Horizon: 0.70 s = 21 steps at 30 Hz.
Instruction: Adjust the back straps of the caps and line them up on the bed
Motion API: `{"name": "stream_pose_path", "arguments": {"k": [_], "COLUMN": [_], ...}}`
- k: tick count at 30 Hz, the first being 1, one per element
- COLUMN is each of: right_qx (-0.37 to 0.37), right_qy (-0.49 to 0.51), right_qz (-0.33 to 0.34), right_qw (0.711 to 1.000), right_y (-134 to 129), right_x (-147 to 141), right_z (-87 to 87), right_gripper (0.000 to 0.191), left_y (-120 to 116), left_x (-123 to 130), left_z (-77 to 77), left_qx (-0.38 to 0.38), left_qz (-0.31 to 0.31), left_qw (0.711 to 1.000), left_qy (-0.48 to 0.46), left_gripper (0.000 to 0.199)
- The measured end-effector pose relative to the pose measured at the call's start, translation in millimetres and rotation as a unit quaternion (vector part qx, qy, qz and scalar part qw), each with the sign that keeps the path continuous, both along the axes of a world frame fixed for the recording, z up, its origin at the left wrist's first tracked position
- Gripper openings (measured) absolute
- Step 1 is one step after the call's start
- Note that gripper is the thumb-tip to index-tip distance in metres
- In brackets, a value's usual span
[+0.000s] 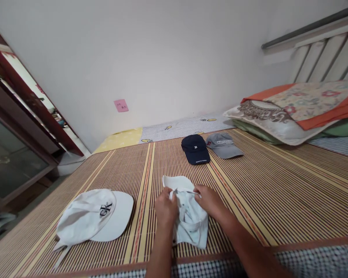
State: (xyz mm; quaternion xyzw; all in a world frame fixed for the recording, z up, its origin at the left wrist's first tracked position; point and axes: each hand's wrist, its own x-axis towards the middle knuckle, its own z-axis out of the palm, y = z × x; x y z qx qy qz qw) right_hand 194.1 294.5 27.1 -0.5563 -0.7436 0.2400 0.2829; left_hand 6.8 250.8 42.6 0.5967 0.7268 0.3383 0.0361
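1. The fingers of the left hand (166, 206) and right hand (210, 199) were clamped on the pale cap (193, 227), one at each side near its brim.
2. That cap was at the striped mat's (249, 181) near edge, its inside showing; its handling seemed unfinished.
3. The navy cap (195, 150) and grey cap (224, 146) lay farther back, side by side.
4. The white cap (85, 218) lay apart, leftward, out of hand.

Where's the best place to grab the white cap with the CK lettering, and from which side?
Probably the brim, pinched top and bottom, coming from the picture's right: it juts toward the left hand, unobstructed, while the crown looks soft and creased.
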Motion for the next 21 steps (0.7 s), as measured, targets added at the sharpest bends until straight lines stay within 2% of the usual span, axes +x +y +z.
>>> {"name": "stream_pose_path", "arguments": {"k": [9,15,21], "right_qx": [-0.077,-0.106,-0.131], "right_qy": [0.183,0.263,0.307], "right_qz": [-0.007,0.005,0.026], "right_qw": [0.98,0.959,0.942], "right_y": [26.9,26.1,25.0], "right_x": [27.5,35.3,39.6], "right_z": [-22.2,-20.5,-16.9], "right_gripper": [0.017,0.015,0.022], "left_y": [3.9,4.4,3.4], "left_x": [2.9,1.5,2.0], "left_z": [-4.0,-5.9,-3.8], "left_qx": [0.025,0.052,0.096], "left_qz": [-0.015,-0.03,-0.043], "left_qw": [0.999,0.998,0.993], "left_qy": [-0.02,-0.033,-0.049], "left_gripper": [0.013,0.017,0.022]}}
